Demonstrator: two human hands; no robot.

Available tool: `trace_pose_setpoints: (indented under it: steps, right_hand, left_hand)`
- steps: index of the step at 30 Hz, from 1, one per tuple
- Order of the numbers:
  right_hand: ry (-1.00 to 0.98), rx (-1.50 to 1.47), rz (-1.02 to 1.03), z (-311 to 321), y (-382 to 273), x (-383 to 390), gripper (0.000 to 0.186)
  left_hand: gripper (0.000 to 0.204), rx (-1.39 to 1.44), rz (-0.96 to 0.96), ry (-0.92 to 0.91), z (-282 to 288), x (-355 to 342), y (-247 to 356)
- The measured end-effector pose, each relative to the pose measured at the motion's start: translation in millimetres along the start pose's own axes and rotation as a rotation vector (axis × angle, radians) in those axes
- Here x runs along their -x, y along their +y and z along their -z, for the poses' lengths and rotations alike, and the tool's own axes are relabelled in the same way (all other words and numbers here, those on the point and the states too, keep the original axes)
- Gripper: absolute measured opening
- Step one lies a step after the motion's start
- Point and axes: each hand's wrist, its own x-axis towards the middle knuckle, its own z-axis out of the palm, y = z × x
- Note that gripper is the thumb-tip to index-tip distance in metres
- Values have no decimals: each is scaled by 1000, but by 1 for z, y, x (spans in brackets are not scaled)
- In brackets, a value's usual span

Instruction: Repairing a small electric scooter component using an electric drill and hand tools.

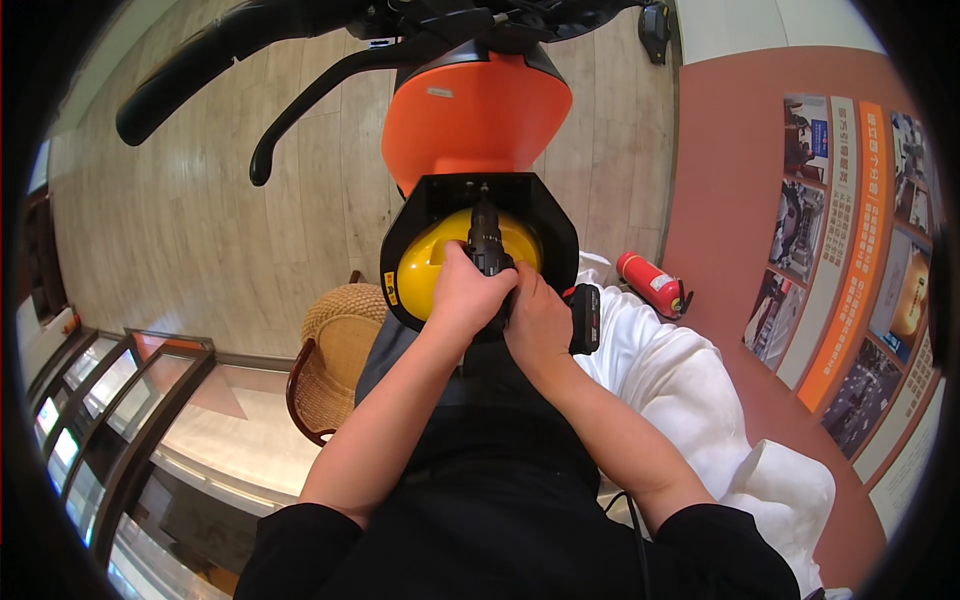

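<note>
A black cordless drill (489,243) points forward into the front of an orange scooter body (475,115), its bit at a screw in the black panel (556,235) above a yellow rounded part (423,265). My left hand (468,295) wraps over the top rear of the drill. My right hand (538,322) grips the drill's handle, whose battery pack (585,318) sticks out to the right. The black handlebar grip (175,80) and brake lever (305,105) reach out to the upper left.
A wicker chair (335,355) stands below left of the scooter on the wooden floor. Glass display cases (130,420) line the lower left. A red fire extinguisher (650,283) lies by white cloth (690,390). Posters hang on the red wall (730,190) at right.
</note>
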Motion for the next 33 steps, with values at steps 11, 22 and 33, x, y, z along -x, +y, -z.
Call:
trace_pose_setpoints:
  steps: [11, 22, 33]
  right_hand:
    - [-19, -42, -30, -2, -3, 0, 48]
    - [-68, 23, -11, 5, -3, -2, 51]
    - [-82, -18, -33, 6, -3, -3, 43]
  left_hand:
    - [70, 44, -52, 20, -3, -2, -4]
    - [73, 112, -106, -16, 4, 5, -13]
    - [74, 131, -82, 26, -8, 5, -12]
